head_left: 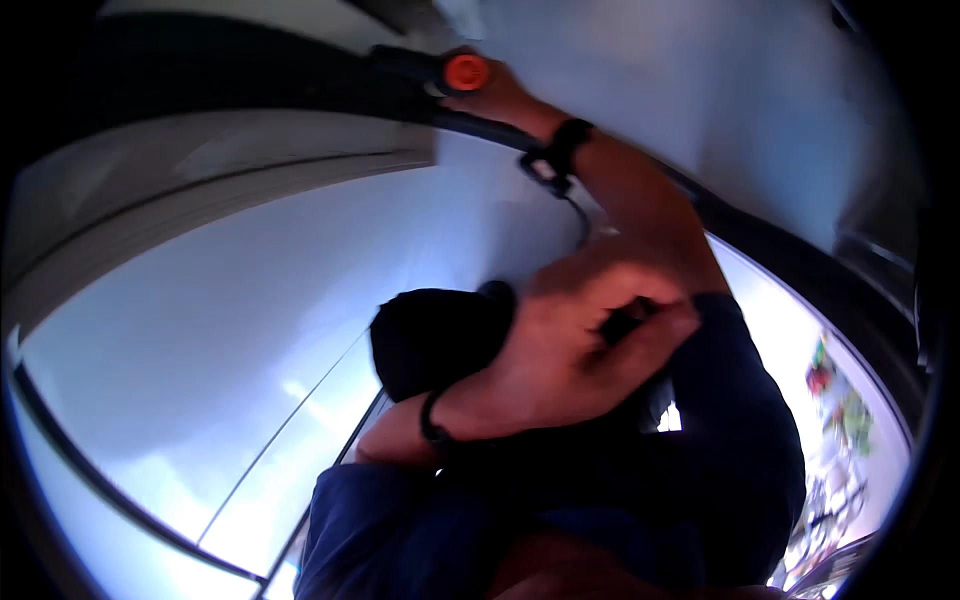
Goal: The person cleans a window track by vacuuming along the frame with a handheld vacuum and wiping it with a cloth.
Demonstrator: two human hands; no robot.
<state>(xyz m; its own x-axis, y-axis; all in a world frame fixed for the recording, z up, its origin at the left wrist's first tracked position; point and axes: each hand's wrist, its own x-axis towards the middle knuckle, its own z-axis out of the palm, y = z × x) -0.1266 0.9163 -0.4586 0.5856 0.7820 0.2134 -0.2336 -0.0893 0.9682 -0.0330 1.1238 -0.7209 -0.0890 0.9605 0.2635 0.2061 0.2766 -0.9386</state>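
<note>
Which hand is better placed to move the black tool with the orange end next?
Likely your right hand: it grips the black tool, high in view. Your left hand is curled lower in view, apart from the tool; whether it holds anything is unclear.

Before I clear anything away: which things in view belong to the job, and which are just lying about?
Likely the job's:
black object with orange end, in the right hand

Likely incidental:
red item, far right
green item, below it
left wristband, worn
right wristband, worn
</note>
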